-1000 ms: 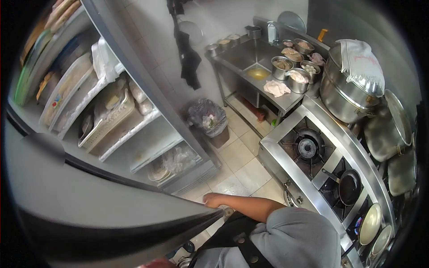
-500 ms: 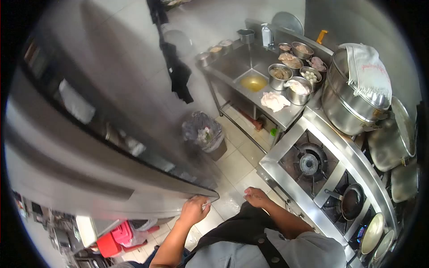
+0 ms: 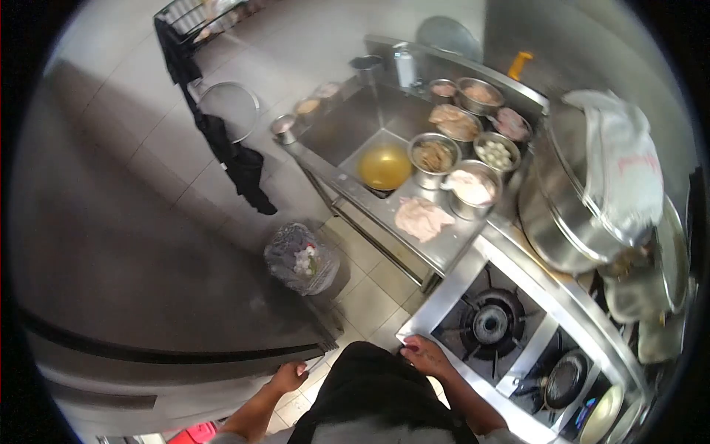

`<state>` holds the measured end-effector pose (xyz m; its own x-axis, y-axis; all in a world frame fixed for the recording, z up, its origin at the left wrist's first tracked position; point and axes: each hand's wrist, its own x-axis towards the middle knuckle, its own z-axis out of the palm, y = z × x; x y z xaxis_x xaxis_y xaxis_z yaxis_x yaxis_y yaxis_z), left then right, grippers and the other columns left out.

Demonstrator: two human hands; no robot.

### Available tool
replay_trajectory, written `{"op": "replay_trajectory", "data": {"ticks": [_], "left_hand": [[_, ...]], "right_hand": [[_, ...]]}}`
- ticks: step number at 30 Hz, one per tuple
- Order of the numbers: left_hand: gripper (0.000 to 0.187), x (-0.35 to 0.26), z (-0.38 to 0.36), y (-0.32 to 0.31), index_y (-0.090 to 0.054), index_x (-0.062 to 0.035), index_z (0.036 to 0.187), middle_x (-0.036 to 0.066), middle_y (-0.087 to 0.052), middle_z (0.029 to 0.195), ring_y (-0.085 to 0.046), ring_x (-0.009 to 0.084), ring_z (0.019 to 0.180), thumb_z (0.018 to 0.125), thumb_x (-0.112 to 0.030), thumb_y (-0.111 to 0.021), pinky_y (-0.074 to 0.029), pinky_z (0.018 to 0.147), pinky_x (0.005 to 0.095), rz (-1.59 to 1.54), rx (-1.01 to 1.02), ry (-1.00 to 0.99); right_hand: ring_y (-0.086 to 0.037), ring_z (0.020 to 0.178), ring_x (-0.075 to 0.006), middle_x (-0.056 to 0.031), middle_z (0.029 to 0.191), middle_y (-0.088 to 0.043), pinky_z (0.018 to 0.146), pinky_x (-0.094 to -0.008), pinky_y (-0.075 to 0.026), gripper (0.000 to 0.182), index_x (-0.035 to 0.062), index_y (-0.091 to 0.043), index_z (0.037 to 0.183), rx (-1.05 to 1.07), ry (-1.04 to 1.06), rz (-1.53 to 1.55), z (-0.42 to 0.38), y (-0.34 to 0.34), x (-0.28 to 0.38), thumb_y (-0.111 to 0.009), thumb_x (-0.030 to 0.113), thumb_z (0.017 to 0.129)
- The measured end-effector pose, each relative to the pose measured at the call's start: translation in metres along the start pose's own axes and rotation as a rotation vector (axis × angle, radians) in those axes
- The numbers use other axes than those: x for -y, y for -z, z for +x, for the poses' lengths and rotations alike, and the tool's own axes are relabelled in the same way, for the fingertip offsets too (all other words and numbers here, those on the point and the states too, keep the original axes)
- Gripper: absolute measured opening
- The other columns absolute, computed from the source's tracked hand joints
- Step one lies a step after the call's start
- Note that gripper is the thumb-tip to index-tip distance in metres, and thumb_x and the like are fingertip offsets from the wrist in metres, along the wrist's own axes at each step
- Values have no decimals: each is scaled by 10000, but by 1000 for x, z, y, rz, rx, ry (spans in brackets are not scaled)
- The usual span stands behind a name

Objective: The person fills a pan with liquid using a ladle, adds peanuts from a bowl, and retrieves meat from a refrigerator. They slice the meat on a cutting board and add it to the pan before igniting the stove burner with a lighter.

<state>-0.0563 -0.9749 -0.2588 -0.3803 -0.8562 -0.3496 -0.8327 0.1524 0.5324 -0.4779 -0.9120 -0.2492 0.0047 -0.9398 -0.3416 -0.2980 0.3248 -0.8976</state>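
My left hand (image 3: 290, 376) is at the edge of a large grey refrigerator door (image 3: 244, 381), its fingers curled. Whether it holds anything small is unclear. Near the front left corner of the stove (image 3: 423, 318) is my right hand (image 3: 425, 357), with its fingers closed; what is inside them, if anything, is hidden. A dark apron (image 3: 362, 385) shows between the two hands.
A steel sink counter (image 3: 359, 194) bears a yellow bowl (image 3: 384, 167), several steel containers and raw meat (image 3: 423, 218). A lined bin (image 3: 302, 259) stands below. On the right are a large steel pot (image 3: 558, 214), a black pan (image 3: 566, 379) and a lit burner.
The refrigerator door has swung from open to nearly or fully closed. My left hand has moved left and down with it. My right hand is now beside the stove corner, and the view has shifted.
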Motion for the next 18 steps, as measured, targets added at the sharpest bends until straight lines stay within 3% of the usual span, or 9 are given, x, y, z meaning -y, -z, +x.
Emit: {"op": "replay_trajectory", "data": {"ticks": [4, 5, 6, 7, 10, 11, 12, 14, 18], "left_hand": [[192, -26, 131, -27, -662, -21, 822, 166, -665, 804, -650, 285, 736, 828, -204, -602, -490, 657, 409, -124, 34, 192], [202, -44, 171, -36, -634, -20, 764, 90, -639, 711, -614, 170, 642, 836, -206, -605, -472, 596, 357, -555, -159, 144], [184, -77, 213, -16, -609, -29, 751, 36, -612, 664, -574, 105, 609, 848, -185, -600, -458, 565, 300, -702, -89, 161], [165, -96, 260, -12, -609, -41, 774, 31, -618, 657, -579, 109, 601, 873, -170, -576, -459, 554, 279, -1008, -120, 142], [207, -180, 371, 82, -568, -61, 779, 52, -627, 700, -576, 125, 568, 925, -207, -552, -443, 513, 264, -1146, -146, 32], [216, -194, 411, 112, -542, -68, 779, 62, -614, 683, -571, 144, 546, 929, -224, -553, -457, 502, 275, -1254, -173, 10], [238, -199, 456, 138, -517, -76, 764, 66, -597, 659, -576, 158, 539, 939, -235, -534, -479, 494, 289, -1323, -208, 24], [258, -191, 550, 183, -505, -79, 752, 72, -590, 651, -595, 171, 552, 947, -247, -519, -499, 489, 298, -1434, -285, -18], [252, -167, 707, 254, -484, -70, 817, 54, -546, 632, -615, 194, 566, 957, -278, -508, -527, 488, 321, -1695, -425, -33]], "right_hand": [[-637, 968, -260, -149, 1005, -664, 842, -359, -494, 395, 1, -567, 1133, 39, -128, -106, 5, 21, 15, -654, 269, 856], [-647, 933, -248, -137, 991, -670, 812, -353, -504, 356, 8, -574, 1115, -32, -57, -152, 8, 17, 4, -670, 224, 849], [-658, 913, -237, -133, 992, -674, 799, -334, -511, 336, 13, -580, 1105, -61, -73, -36, 7, 21, 22, -683, 194, 841], [-662, 911, -239, -134, 990, -677, 793, -334, -517, 337, 15, -583, 1103, -64, -66, 10, 10, 24, 29, -682, 202, 842], [-669, 922, -252, -139, 985, -685, 782, -344, -531, 332, 19, -588, 1101, -63, -138, -85, 31, 35, 56, -671, 220, 851], [-639, 980, -220, -159, 1054, -646, 830, -358, -520, 314, 14, -549, 1165, 15, -291, -137, 44, 40, 75, -622, 136, 884], [-664, 942, -265, -149, 1000, -680, 798, -356, -529, 347, 20, -588, 1118, -67, -287, -30, 52, 39, 84, -653, 247, 864], [-642, 896, -194, -127, 1028, -672, 668, -314, -524, 356, 99, -559, 1192, -68, -198, -113, 63, 31, 64, -668, 221, 876], [-625, 786, -130, -75, 916, -657, 598, -260, -504, 344, 66, -565, 1177, -93, -298, 108, 105, 20, 72, -677, 169, 869]]}}
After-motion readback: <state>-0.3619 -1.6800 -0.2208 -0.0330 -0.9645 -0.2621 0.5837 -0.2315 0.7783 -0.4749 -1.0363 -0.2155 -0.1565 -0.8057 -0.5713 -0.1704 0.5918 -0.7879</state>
